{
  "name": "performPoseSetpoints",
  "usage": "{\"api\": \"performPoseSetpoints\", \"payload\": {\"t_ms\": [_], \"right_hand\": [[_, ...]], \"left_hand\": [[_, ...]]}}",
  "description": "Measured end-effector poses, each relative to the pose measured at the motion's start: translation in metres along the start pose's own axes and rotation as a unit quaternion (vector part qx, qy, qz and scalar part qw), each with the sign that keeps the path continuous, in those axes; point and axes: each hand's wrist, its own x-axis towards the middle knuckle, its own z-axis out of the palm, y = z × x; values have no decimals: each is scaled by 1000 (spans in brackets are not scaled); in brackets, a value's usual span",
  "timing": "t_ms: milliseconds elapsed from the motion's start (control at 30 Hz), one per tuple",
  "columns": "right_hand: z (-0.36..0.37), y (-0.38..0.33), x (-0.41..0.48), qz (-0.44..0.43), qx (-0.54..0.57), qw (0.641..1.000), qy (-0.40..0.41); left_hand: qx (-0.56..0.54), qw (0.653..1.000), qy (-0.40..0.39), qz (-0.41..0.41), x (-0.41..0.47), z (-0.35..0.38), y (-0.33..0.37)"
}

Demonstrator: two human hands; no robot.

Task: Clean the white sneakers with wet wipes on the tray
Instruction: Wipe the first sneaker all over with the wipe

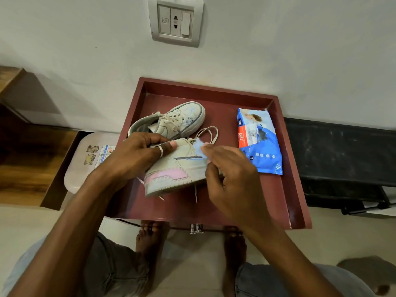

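grips near sneaker [175,168] at the heel/collar end w/ left hand [139,153], thumb laid along the upper, ring [160,150] on that thumb. pinches a pale blue wipe [199,146] in right hand [233,179], fingers curled, wipe pressed vs the sneaker's side up by the laces. near sneaker tilted over mid tray [225,99], sole edge w/ pink patch twd the camera; can't tell if the sole touches the tray floor. loose lace ends hanging below it & looped above the wipe. far sneaker [180,118] just behind, upright on the tray, toe twd back-right, close to the held one, contact not clear. wipe pack [259,142] flat at rt side of tray, just beside the rt rim, top corner near the back-right corner; only a narrow gap btw pack & right hand. bare tray floor along the back rim, in the back-left corner & across the front strip under the wrists. back rim close to the wall [64,50], wall socket [176,21] above. lft edge of tray over a pale stool [85,163] w/ stickers; wooden unit [25,163] further lft. black bench [342,155] just beside the rt rim. bare feet [150,236] on the floor below the front edge.
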Motion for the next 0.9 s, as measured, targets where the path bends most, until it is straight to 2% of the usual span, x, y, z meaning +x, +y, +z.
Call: {"api": "performPoseSetpoints", "payload": {"t_ms": [100, 167, 333, 400, 567, 633, 733, 800, 900], "right_hand": [[16, -16, -8, -74, -45, 993, -80], [17, -12, -10, -91, -78, 987, -110], [5, 11, -3, 18, -125, 991, -49], [14, -2, -4, 10, -111, 992, -53], [26, -24, -7, -78, -79, 986, -123], [15, -10, -4, -58, -100, 987, -108], [-4, 18, -1, 16, -165, 983, -82], [-7, 26, 0, 56, -168, 982, -70], [7, 6, -3, 18, -129, 989, -67]], "left_hand": [[-5, 1000, 7, -3, 0, 1, 2], [-10, 1000, 5, -8, 0, 1, 2], [2, 1000, 7, -13, 1, 0, 1], [3, 1000, 10, -14, 2, 1, 2], [-15, 1000, 14, -11, 2, 2, 2], [-8, 1000, 10, -11, 2, 1, 2], [9, 1000, 7, -6, 2, 0, 1], [10, 1000, 11, -4, 3, 1, 1], [15, 1000, 14, 2, 1, 2, 3]]}}
